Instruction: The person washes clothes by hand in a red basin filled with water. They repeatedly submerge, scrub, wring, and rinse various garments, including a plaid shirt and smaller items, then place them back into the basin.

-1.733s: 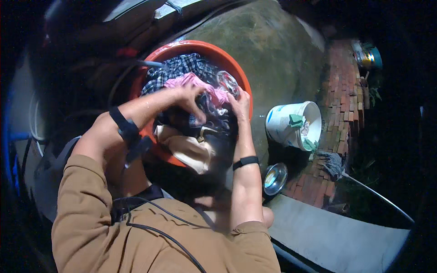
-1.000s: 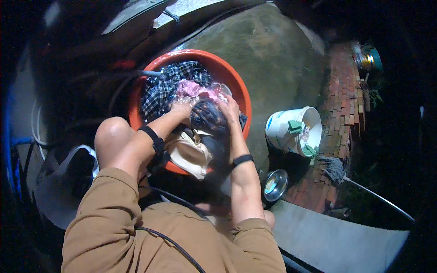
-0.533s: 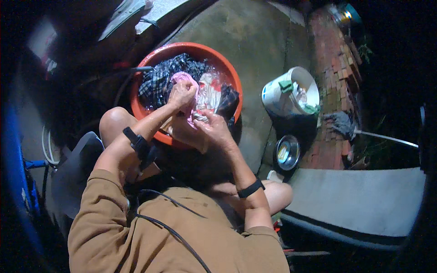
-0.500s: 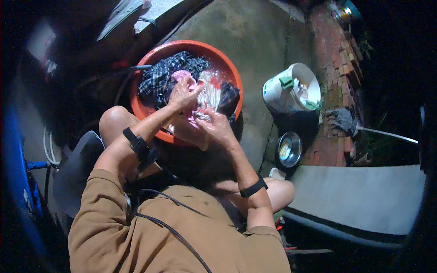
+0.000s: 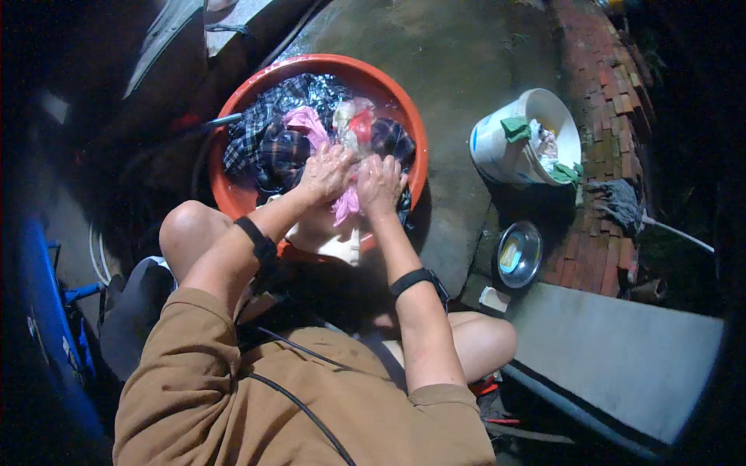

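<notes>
An orange-red basin (image 5: 418, 116) stands between my knees, with wet laundry in it. My left hand (image 5: 328, 172) is closed on a pink cloth (image 5: 307, 124), which shows above its fingers and again below, between my hands. Close beside it, my right hand (image 5: 379, 185) is closed and pressed down on the same wet bundle. A white cloth with red patches (image 5: 360, 124) lies just beyond my fingers. Dark plaid clothing (image 5: 264, 132) fills the left and back of the basin. Under my wrists a pale board (image 5: 326, 237) leans at the near rim. My fingertips are partly hidden.
To the right stands a white bucket (image 5: 493, 151) with cloths in and over it. Nearer are a metal bowl (image 5: 531, 268) holding a yellowish block and a pale slab (image 5: 622, 349). A mop head (image 5: 618, 203) lies on the bricks (image 5: 614, 93). A hose (image 5: 225, 119) reaches the basin's left rim.
My hands have come together and pressed down onto the bundle; before, they were apart with the cloth lifted between them. The view has shifted slightly, so the bucket and bowl appear farther right.
</notes>
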The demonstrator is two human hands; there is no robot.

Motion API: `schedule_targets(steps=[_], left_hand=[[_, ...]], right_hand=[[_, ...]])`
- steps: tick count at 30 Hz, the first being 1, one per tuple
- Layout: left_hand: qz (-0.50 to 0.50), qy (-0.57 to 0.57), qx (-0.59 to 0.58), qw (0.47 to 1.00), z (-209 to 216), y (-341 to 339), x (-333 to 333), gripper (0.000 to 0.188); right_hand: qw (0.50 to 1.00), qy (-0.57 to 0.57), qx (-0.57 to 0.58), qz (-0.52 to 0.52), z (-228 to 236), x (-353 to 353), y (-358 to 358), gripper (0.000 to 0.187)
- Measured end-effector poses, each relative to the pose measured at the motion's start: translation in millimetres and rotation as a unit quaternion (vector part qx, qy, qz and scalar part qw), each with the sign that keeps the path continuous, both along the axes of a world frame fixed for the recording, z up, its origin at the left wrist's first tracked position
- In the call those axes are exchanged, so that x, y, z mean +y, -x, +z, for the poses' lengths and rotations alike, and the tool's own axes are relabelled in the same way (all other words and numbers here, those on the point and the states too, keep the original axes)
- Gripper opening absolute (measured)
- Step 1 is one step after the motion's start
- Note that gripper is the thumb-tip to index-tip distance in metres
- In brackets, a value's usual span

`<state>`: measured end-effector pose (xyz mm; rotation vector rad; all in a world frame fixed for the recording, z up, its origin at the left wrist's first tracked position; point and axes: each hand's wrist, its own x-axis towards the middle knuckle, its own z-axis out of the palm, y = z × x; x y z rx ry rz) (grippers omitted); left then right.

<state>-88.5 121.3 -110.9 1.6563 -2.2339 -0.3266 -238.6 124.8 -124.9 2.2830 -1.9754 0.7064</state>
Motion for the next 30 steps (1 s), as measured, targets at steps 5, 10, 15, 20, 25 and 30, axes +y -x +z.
schedule_targets(steps=[5, 10, 15, 20, 25, 30], left_hand=[[0.031, -0.066, -0.019, 0.997, -11, 9, -64, 0.027], [0.046, -0.131, -0.014, 0.990, -21, 8, -122, 0.034], [0.069, -0.237, -0.028, 0.969, -25, 3, -148, 0.036], [0.066, -0.208, -0.016, 0.976, -27, 1, -148, 0.040], [0.060, -0.146, -0.012, 0.987, -31, -3, -113, 0.052], [0.037, -0.020, 0.091, 0.995, -19, -10, -54, 0.044]], right_hand=[[0.991, -0.131, 0.026, 0.002, -12, -77, 3, 0.032], [0.959, -0.281, 0.013, 0.013, -3, -136, -7, 0.039], [0.937, -0.347, 0.048, 0.005, -2, -166, -18, 0.040], [0.948, -0.316, 0.022, 0.020, -8, -160, -14, 0.040], [0.971, -0.240, 0.005, 0.001, -8, -116, -10, 0.038], [0.987, -0.151, 0.002, 0.048, 7, -52, 1, 0.033]])
